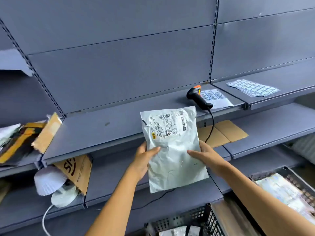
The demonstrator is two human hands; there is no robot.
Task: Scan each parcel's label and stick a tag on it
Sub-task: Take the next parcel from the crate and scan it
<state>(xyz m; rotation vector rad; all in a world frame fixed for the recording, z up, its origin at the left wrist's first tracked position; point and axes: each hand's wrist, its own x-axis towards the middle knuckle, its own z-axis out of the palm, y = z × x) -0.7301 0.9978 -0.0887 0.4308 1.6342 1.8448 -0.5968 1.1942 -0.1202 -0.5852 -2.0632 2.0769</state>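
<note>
A silver-grey poly mailer parcel (175,159) is held upright in front of the grey shelf (102,132), its white shipping label (167,124) facing me near the top. My left hand (144,159) grips its left edge and my right hand (207,155) grips its right edge. A black barcode scanner with an orange tip (198,97) lies on the shelf just beyond the parcel, its cable hanging down. Beside the scanner lies a sheet of small tags (213,97). More tag sheets (252,87) lie further right.
Torn cardboard and parcels (25,135) crowd the shelf's left end. A flat cardboard piece (223,132) lies on the lower shelf. A white lamp (52,183) and a brown box (76,169) sit below left. Black crates (184,220) with parcels stand at the bottom right.
</note>
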